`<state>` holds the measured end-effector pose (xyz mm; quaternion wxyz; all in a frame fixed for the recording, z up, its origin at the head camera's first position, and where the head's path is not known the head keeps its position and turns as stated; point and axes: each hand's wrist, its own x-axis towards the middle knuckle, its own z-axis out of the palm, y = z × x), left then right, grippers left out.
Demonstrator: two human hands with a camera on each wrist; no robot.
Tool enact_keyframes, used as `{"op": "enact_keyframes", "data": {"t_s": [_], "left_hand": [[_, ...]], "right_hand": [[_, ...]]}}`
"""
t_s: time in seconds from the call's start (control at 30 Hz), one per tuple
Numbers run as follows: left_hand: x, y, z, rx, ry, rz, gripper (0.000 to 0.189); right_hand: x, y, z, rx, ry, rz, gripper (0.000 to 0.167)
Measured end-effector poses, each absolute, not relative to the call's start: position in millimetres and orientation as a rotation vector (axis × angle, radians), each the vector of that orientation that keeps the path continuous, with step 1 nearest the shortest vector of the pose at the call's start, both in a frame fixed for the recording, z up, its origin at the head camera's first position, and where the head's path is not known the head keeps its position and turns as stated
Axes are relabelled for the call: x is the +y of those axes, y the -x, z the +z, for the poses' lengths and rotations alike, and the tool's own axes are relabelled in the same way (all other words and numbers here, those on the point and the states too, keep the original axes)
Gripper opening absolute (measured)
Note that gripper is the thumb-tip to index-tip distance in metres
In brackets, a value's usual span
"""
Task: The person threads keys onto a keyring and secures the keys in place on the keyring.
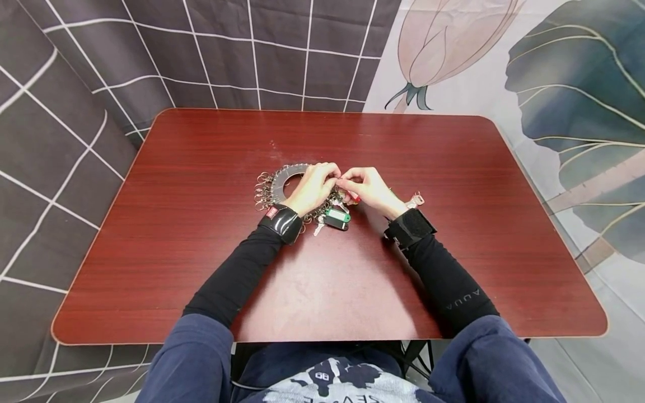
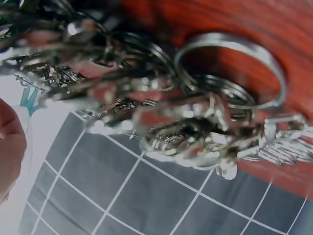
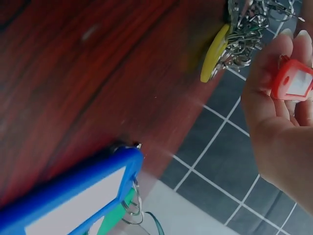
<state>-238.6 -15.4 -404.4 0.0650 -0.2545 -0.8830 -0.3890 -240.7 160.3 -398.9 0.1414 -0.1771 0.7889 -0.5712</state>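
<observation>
A large flat grey hoop (image 1: 279, 187) strung with several small metal key rings (image 1: 263, 193) lies near the table's middle. Across its right side reaches my left hand (image 1: 313, 187), its thumb and forefinger pinching at a small metal key ring, mostly hidden by the fingers. My right hand (image 1: 372, 193) meets it fingertip to fingertip. A red key tag (image 3: 296, 84) hangs by its loop from the right hand's pinched fingers. Below the hands lie a green key tag (image 1: 337, 214), a black key tag (image 1: 336, 223) and a key (image 1: 319, 226). Blurred metal rings (image 2: 230, 44) fill the left wrist view.
A brown-red table (image 1: 353, 291) spreads under everything. Beyond my right wrist lies a small shiny metal piece (image 1: 416, 200). The right wrist view shows a blue key tag (image 3: 73, 198) up close, a green tag (image 3: 115, 215) behind it and a yellow tag (image 3: 215, 54) by the rings.
</observation>
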Motion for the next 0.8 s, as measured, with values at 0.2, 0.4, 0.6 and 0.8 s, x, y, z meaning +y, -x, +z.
{"op": "enact_keyframes", "data": {"t_s": [0.2,0.4,0.6,0.8], "left_hand": [[-14.5,242.4,-406.9,-2.68,0.693,-1.291,0.007],[-15.2,242.8,-407.8,-2.665,0.645,-1.331,0.007],[-15.7,241.0,-407.9,-2.617,0.639,-1.364,0.009],[-14.7,237.9,-406.7,-2.582,0.693,-1.339,0.011]], "right_hand": [[163.3,240.2,-400.3,2.24,0.489,-1.706,0.019],[164.9,239.4,-400.8,2.276,0.545,-1.673,0.022],[164.2,240.7,-399.8,2.267,0.584,-1.681,0.021],[163.9,238.8,-397.9,2.229,0.532,-1.715,0.02]]}}
